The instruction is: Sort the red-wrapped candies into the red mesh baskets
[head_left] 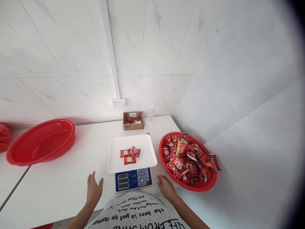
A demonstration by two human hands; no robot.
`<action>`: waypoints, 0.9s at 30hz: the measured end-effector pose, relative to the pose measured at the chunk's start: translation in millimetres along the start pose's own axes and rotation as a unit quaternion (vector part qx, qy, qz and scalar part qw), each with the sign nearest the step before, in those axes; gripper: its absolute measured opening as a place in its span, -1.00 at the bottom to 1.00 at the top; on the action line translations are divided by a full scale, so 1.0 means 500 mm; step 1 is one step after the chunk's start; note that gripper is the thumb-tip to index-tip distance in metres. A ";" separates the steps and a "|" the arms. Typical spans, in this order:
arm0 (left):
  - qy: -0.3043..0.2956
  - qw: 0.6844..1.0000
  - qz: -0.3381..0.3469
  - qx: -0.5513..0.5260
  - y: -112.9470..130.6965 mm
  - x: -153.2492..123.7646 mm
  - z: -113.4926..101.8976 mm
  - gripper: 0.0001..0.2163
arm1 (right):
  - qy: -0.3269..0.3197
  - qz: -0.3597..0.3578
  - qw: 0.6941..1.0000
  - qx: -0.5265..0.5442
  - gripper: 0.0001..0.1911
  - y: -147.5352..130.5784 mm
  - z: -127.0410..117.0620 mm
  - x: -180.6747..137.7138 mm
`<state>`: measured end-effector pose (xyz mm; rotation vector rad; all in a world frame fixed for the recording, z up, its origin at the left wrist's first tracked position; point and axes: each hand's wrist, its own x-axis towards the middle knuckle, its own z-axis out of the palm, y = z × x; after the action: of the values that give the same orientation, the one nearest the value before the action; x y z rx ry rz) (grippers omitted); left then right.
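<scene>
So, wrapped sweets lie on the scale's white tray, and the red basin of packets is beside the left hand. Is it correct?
Not the left hand: the head view shows the red basin of packets beside the right hand. The sweets lie on the scale's white tray.

The camera sits on the person's head and faces forward and down, over the counter (pixel 88 152), towards the tiled wall (pixel 71 47) at 12 o'clock. It is rather near (the person's own shirt (pixel 140 214) enters at 6 o'clock), yet both the left hand (pixel 94 191) and the right hand (pixel 167 188) fit inside.
</scene>
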<state>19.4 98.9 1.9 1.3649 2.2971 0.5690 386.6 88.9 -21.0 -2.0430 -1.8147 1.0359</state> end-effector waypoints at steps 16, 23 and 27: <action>-0.104 0.950 0.293 0.027 0.267 0.076 0.040 -0.56 | -0.003 0.007 0.999 0.035 -0.66 0.033 0.015 0.021; -0.146 0.948 0.281 0.016 0.278 0.102 0.063 -0.61 | -0.051 0.019 0.997 0.049 -0.73 -0.008 -0.033 0.005; -0.149 0.950 0.274 0.006 0.282 0.099 0.061 -0.63 | -0.056 -0.045 0.996 0.051 -0.79 -0.094 -0.100 0.004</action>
<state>115.9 208.7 45.4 1.9587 1.6797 0.4668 381.3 114.9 42.2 -1.8627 -1.8474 1.2116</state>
